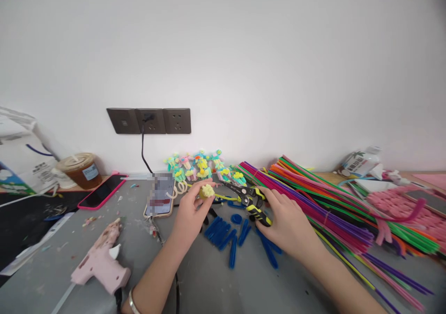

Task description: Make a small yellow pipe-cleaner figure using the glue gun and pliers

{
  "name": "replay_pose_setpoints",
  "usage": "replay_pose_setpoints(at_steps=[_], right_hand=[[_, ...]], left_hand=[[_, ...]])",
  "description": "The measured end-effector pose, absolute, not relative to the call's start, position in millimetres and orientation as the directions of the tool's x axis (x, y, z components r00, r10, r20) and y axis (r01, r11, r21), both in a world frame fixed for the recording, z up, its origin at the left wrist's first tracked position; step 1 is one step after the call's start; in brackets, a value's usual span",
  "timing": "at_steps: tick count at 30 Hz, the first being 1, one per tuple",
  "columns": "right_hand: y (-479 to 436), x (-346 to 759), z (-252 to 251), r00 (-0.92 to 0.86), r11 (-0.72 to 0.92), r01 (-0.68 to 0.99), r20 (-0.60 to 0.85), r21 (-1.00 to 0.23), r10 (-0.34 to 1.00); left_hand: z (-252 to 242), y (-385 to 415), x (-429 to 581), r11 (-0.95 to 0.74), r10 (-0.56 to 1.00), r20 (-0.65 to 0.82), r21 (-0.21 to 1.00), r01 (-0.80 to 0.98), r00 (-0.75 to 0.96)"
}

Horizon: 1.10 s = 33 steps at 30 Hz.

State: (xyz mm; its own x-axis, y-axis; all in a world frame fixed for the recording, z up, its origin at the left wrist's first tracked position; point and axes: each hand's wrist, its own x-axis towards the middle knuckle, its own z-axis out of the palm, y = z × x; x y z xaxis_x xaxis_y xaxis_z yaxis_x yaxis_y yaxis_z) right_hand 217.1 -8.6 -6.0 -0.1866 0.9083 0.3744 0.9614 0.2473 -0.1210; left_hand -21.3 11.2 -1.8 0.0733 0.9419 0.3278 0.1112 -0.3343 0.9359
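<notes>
My left hand [189, 214] pinches a pale yellow fuzzy pipe cleaner piece [208, 191], bunched into a small knob. A yellow strand runs from near it toward the pliers; whether the two are joined is hard to tell. In my right hand [287, 219] are black and yellow wire-stripping pliers [258, 206], their jaws pointing left toward my left hand. Below both hands lie several cut blue pipe cleaner pieces [219, 232] and a small blue coil [236, 219]. Small multicoloured pipe cleaner figures [202, 163] stand by the wall behind my hands.
Bundles of long colourful pipe cleaners [313, 207] spread across the right side. A pink glue gun [101, 263] lies front left. Behind it are a pink-edged phone [102, 191], a second phone [160, 195] with a cable, and a drink cup [81, 170]. A bottle [362, 160] lies back right.
</notes>
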Motion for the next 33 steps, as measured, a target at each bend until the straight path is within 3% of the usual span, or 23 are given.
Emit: replay_pose_setpoints(at_steps=[4,9,14,17,26,33], right_hand=[[-9.4,215.3,-2.7,-0.191,0.254,0.958,0.365,-0.133,0.911],[-10.6,215.1,-0.9,-0.206,0.241,0.970,0.427,-0.028,0.880],[-7.1,220.6,-3.8,-0.161,0.252,0.954,0.431,-0.162,0.888],[-6.7,220.4,-1.7,-0.199,0.278,0.954,0.454,-0.115,0.868],[-8.6,216.4,1.3,-0.338,0.387,0.922,0.507,0.010,0.793],[-8.5,214.9,1.2,-0.361,0.400,0.916,0.493,0.028,0.791]], left_hand=[[1.2,9.0,-19.0,-0.307,0.951,0.299,0.941,0.144,0.078],[1.3,7.2,-18.8,-0.286,0.957,0.275,0.944,0.164,0.087],[-0.5,8.6,-21.1,-0.282,0.959,0.277,0.934,0.217,0.056],[-1.2,10.0,-21.7,-0.234,0.972,0.230,0.946,0.225,0.045],[-1.6,12.0,-19.0,-0.129,0.990,0.131,0.991,-0.039,0.049],[-0.8,12.5,-17.9,-0.134,0.991,0.130,0.984,-0.114,-0.042]])
